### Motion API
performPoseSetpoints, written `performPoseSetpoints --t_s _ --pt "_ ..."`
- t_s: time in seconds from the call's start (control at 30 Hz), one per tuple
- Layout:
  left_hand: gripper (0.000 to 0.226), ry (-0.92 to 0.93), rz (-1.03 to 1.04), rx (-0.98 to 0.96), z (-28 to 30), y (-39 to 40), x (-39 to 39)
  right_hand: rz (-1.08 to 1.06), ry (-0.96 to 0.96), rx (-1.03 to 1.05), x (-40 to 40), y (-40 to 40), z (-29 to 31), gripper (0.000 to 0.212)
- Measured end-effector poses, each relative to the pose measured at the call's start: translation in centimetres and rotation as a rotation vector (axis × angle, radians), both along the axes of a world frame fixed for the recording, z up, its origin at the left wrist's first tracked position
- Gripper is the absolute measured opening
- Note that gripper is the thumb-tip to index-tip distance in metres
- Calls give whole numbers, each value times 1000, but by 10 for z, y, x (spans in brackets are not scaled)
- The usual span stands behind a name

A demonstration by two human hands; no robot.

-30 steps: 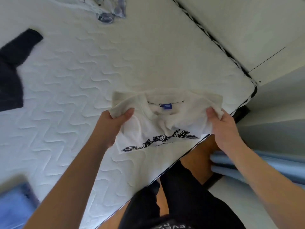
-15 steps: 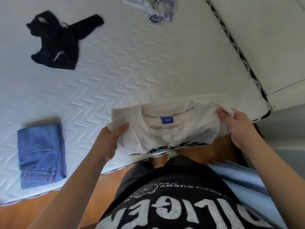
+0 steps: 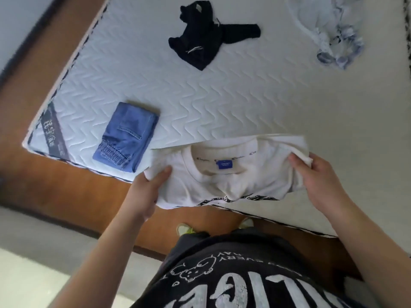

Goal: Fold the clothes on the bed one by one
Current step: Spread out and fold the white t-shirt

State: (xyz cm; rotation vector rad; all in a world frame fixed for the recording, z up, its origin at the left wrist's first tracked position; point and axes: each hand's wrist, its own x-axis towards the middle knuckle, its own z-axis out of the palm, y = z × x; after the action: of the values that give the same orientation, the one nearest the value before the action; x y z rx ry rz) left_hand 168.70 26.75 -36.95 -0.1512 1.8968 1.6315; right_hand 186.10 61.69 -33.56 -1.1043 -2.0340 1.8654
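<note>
1. The white T-shirt (image 3: 231,174) is held up over the near edge of the mattress (image 3: 200,103), collar up, with its blue neck label facing the camera.
2. The left hand (image 3: 146,192) clamps the shirt's left edge, thumb on top of the cloth and the fingers hidden beneath it.
3. The right hand (image 3: 320,181) grips the shirt's right edge, fingers curled around a bunched fold.
4. The folded blue jeans (image 3: 126,136) lie on the mattress just left of the shirt.
5. The dark crumpled garment (image 3: 202,38) lies well beyond the shirt, further up the mattress.
6. A pale blue-patterned garment (image 3: 333,38) lies crumpled beyond the shirt, to the right.
</note>
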Motion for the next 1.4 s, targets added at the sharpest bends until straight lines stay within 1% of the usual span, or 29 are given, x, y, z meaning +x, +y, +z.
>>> performPoseSetpoints --t_s 0.07,0.23,0.33,0.4,0.5,0.67,0.83,0.93,1.1,1.27,1.33,1.4 --pt "48 7 73 32 0 -35 3 63 14 8 -28 -21 3 12" --pt "49 -53 258 61 4 -122 6 219 16 32 -96 -88 3 16" --pt "45 -50 354 96 7 -179 8 332 16 25 -138 -144 3 13" --pt "42 -41 403 98 10 -202 12 387 23 30 -156 -168 7 13" --pt "41 -24 491 66 18 -251 16 485 27 46 -188 -219 6 12" --pt "33 35 564 -42 36 -313 23 624 21 62 -234 -294 6 15" --pt "31 21 699 -23 44 -351 20 784 -10 19 -284 -349 7 14" --pt "31 -6 795 0 41 -364 10 852 -9 38 -319 -375 5 17" --pt "41 -44 917 -19 41 -382 -23 985 -16 53 -384 -415 -8 16" --pt "41 -32 1023 -64 52 -409 -57 1102 -64 -24 -447 -459 -11 13" --pt "41 -24 1050 -98 55 -421 -67 1145 -55 -60 -470 -481 -6 20" --pt "42 -23 1094 -109 56 -434 -76 1167 -36 -75 -490 -504 -1 35"
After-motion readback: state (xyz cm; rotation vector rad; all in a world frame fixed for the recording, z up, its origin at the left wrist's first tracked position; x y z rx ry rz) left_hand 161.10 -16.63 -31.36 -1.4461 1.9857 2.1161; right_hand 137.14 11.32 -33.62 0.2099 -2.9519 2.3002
